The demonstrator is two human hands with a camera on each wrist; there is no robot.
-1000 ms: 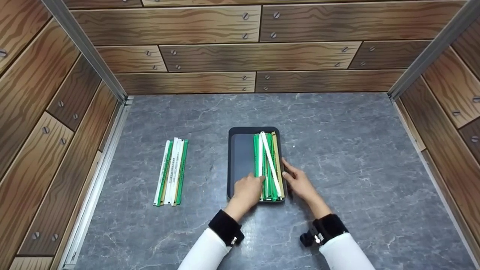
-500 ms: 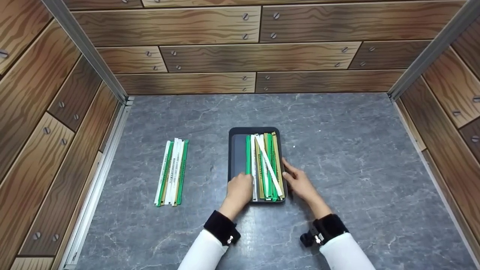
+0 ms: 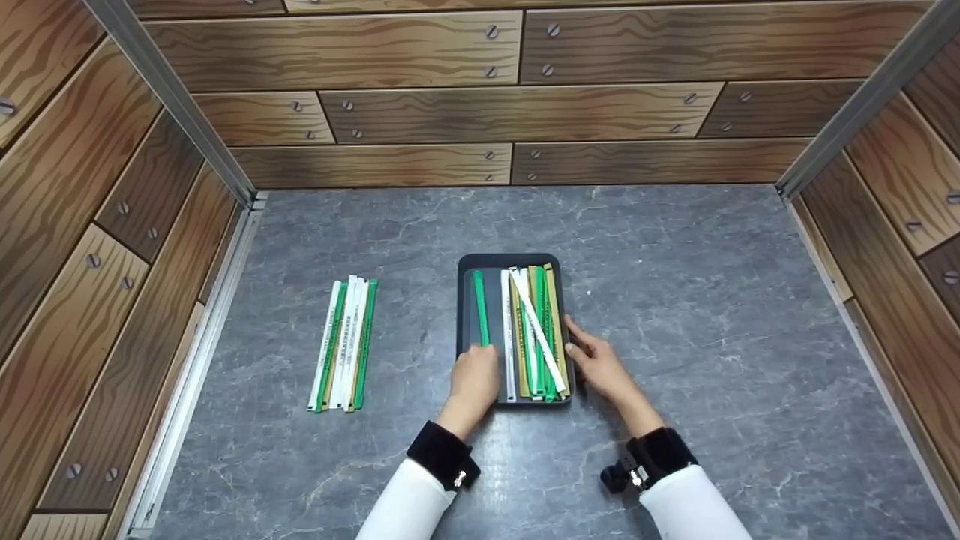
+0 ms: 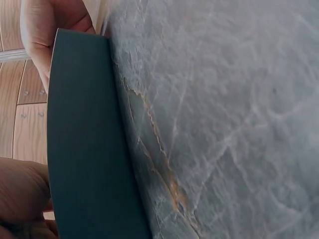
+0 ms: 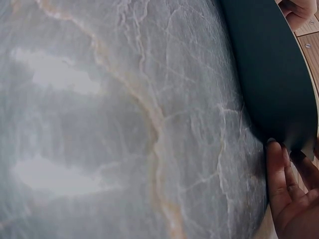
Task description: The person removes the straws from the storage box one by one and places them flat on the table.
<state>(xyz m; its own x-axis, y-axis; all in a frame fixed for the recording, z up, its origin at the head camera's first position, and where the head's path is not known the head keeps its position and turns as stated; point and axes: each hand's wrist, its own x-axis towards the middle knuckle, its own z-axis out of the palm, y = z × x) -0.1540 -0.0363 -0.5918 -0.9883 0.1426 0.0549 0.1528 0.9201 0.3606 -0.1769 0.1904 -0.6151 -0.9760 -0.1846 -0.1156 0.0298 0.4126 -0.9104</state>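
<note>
A dark tray (image 3: 480, 260) holds several slim paper-wrapped sticks (image 3: 517, 337) in white, green and gold, lying lengthwise along its right half. One white stick (image 3: 538, 330) crosses slantwise over the others. My left hand (image 3: 474, 379) pinches the near end of a green wrapped stick (image 3: 481, 304) in the left part of the tray; its grip is hidden under the curled fingers. On the tray's right side, my right hand (image 3: 604, 371) touches the outer wall with thumb and fingertips. In the right wrist view, its fingers (image 5: 279, 169) reach up straight against the tray wall.
A row of several similar wrapped sticks (image 3: 345, 345) lies on the grey marbled table (image 3: 675, 300) left of the tray. Wood-patterned walls (image 3: 420, 112) with metal corner rails enclose the table at the back and both sides.
My left hand has moved left inside the tray, drawing the green stick apart from the pile. The other sticks have spread leftward. My right hand stays at the tray's right side.
</note>
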